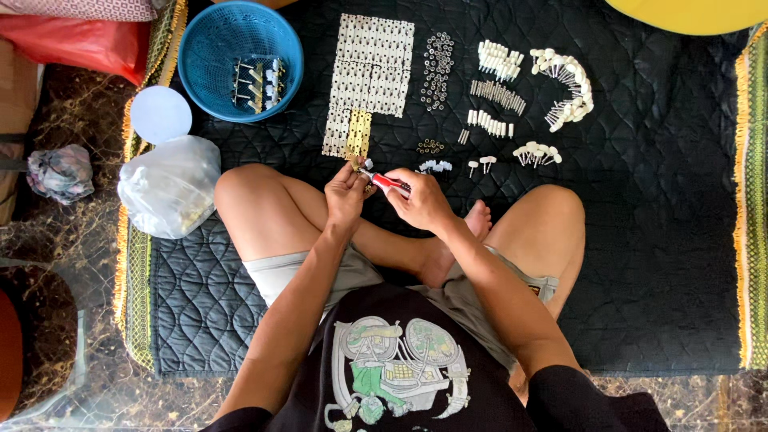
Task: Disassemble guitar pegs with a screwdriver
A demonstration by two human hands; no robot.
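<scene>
Red-handled screwdriver (387, 182) was clamped in the right hand (424, 202), tip aimed at a small brass part (357, 163) pinched in the left hand's (346, 196) fingers, both held over the quilted mat (656, 240) between the knees. Risk, as I judged it: the tip could slip off that tiny part and jab the left fingers, or the part could drop and scatter the white pegs (436, 166) just beside it. The plate rows (370, 76) near the mat's far edge looked safe.
</scene>
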